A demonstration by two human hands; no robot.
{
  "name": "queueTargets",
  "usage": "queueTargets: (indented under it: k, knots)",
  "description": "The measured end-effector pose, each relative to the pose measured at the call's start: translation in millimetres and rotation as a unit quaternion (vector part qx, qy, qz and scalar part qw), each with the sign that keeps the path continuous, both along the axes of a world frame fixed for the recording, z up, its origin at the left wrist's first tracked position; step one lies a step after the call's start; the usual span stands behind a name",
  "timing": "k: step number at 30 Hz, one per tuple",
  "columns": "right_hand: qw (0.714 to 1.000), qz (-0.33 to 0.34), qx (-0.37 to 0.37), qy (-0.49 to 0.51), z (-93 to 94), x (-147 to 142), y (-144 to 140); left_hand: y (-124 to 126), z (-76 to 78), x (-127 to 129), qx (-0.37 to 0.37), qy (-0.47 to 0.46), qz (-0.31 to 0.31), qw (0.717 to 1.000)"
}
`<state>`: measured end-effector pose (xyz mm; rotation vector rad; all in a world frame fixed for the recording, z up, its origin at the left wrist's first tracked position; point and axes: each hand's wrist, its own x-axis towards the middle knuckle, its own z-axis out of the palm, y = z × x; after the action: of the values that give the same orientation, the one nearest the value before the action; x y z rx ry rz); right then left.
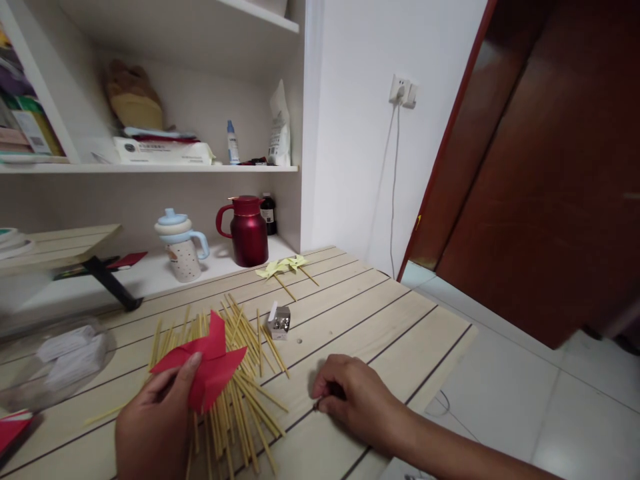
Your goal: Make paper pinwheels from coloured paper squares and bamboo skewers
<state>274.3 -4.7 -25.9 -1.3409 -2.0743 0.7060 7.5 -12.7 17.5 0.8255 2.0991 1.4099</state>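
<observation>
A person's left hand pinches a folded red paper pinwheel by its lower edge, thumb on top, above a scatter of yellow sticks on the slatted table. The right hand, fingers curled tight, presses something too small to identify against the tabletop. Print on the shelf's white packet is too blurred to read.

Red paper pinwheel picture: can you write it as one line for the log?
left hand: holds red paper pinwheel | right hand: fingertips on table, pinching something small | under pinwheel: pile of sticks | beyond: small metal box
</observation>
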Motion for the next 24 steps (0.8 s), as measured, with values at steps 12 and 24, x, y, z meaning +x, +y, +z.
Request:
queueTargets:
  k: [12,24]
  knots:
    - [0.998,0.051,0.019,0.021,0.3,-0.8,0.9,0.4,2.2,4.1,0.025,-0.003,-0.043,0.999]
    - [1.0,0.025,-0.001,-0.008,2.4,-2.5,-4.0,0.9,-2.8,0.4,0.02,-0.004,-0.047,0.999]
